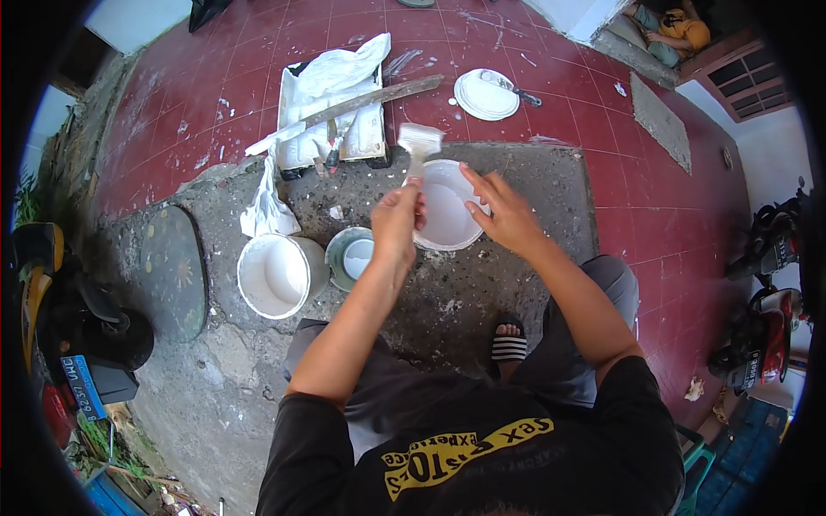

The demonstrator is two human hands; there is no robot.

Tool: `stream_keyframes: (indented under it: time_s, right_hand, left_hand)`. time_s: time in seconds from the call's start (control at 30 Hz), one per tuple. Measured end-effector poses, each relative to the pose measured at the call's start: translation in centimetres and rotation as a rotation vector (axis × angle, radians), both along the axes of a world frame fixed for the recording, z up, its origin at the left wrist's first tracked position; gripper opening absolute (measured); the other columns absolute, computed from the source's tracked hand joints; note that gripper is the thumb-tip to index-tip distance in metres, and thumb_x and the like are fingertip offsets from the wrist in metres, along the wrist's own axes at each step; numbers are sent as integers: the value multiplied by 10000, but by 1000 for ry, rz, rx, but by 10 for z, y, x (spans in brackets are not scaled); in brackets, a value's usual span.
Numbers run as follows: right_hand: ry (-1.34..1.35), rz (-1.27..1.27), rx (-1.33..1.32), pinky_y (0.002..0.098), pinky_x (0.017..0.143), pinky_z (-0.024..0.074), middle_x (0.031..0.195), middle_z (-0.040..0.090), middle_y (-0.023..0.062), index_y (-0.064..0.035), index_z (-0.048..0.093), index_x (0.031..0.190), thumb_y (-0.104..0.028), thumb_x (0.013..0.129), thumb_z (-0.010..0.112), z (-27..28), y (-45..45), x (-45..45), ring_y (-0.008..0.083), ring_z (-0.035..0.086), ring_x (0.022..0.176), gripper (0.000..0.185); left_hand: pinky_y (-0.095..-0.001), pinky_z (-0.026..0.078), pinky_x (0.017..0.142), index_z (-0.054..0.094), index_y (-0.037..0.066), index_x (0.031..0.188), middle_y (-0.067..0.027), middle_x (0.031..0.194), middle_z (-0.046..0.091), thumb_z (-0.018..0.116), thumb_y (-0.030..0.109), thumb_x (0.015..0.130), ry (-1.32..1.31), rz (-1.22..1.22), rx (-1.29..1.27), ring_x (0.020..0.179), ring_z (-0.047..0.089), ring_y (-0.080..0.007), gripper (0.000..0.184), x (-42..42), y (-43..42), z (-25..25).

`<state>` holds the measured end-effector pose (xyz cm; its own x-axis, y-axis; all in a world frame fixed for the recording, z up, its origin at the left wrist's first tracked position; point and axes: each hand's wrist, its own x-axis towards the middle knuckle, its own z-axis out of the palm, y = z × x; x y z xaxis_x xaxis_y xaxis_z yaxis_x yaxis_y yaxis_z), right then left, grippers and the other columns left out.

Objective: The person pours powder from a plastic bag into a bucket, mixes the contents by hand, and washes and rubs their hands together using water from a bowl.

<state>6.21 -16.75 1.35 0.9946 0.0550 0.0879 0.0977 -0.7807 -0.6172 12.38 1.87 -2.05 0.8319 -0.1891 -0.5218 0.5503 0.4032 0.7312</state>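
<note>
My left hand point(397, 217) is closed around the handle of a wide paintbrush point(421, 142), its whitish bristle end pointing away from me. The brush is held at the left rim of a white bucket point(452, 234) whose inside is pale and coated. At that bucket's right rim is my right hand point(503, 211), fingers apart and holding nothing; I cannot tell whether it touches the rim. To the left stand a second white-coated bucket point(301, 273) and a smaller greenish bucket point(338, 255) with pale contents, partly behind my left forearm.
A white-smeared paint tray point(297, 155) carries a wooden stick point(379, 96), a white bag point(344, 67) and a small tool. Beyond the bucket, a lid point(482, 101) bears a scraper point(527, 98). Motorbikes flank both sides. A person in orange point(684, 34) sits at upper right.
</note>
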Motion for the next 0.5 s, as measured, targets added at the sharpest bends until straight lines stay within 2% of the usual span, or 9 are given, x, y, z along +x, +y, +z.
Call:
stream_keyframes:
  time_s: [0.07, 0.1, 0.17, 0.2, 0.27, 0.33, 0.43, 0.47, 0.5]
  right_hand:
    - [-148, 63, -191, 378, 751, 500, 947, 517, 88, -211, 446, 1393, -77, 828, 615, 8, 10, -1, 262, 585, 847, 605]
    - [-147, 59, -195, 378, 751, 500, 947, 517, 88, -211, 446, 1393, -77, 828, 615, 7, 10, -1, 262, 585, 847, 605]
    - [-204, 77, -293, 362, 674, 511, 888, 516, 58, -214, 546, 1301, -93, 785, 662, 0, 5, 0, 239, 600, 804, 543]
    - [-206, 70, -299, 362, 674, 511, 888, 516, 58, -214, 546, 1301, -93, 785, 662, -3, 1, 0, 239, 600, 804, 543]
    - [-293, 19, -276, 371, 650, 509, 876, 528, 38, -198, 618, 1176, -109, 768, 671, -8, -7, 0, 237, 620, 775, 421]
    - [-278, -40, -298, 372, 643, 510, 870, 542, 39, -180, 630, 1128, -112, 780, 669, -3, -10, -1, 244, 625, 754, 356]
    - [-261, -172, -257, 376, 616, 513, 860, 562, 56, -164, 642, 1060, -118, 803, 661, 9, -23, 2, 259, 629, 705, 261]
    - [-267, -247, -203, 379, 597, 515, 855, 569, 71, -166, 643, 1041, -121, 814, 656, 17, -32, 3, 265, 627, 678, 232]
    - [-236, -307, -168, 353, 581, 506, 818, 579, 97, -173, 654, 1031, -131, 830, 659, 28, -40, 2, 271, 617, 636, 205]
  left_hand:
    - [-223, 364, 464, 610, 47, 804, -15, 688, 592, 668, 243, 875, -5, -75, 25, 548, 521, -79, 216, -20, -20, 18]
    - [-229, 361, 469, 610, 31, 829, -22, 709, 592, 667, 237, 872, -12, -148, 51, 564, 529, -84, 218, -28, -27, 24]
    - [-227, 372, 475, 600, 20, 823, -32, 726, 603, 666, 259, 880, -59, -241, 58, 576, 538, -84, 254, -38, -34, 27]
    - [-224, 376, 479, 599, 18, 828, -31, 724, 600, 658, 276, 889, -84, -270, 107, 580, 537, -81, 271, -41, -37, 29]
    - [-225, 390, 504, 599, 14, 840, -29, 723, 594, 641, 308, 901, -152, -326, 143, 593, 536, -80, 303, -42, -41, 27]
    - [-225, 404, 530, 599, 10, 853, -27, 721, 588, 625, 340, 913, -211, -381, 188, 606, 535, -78, 336, -41, -42, 25]
    - [-252, 432, 629, 599, 24, 890, -15, 732, 590, 571, 440, 932, -551, -389, 410, 639, 536, -99, 419, -22, -37, 15]
    - [-318, 455, 601, 643, 11, 865, -60, 739, 622, 594, 405, 920, -603, -326, 486, 654, 569, -149, 400, -6, -30, -1]
    - [-334, 460, 610, 641, 4, 830, -110, 736, 622, 598, 387, 915, -663, -279, 685, 647, 576, -194, 395, 8, -22, 8]
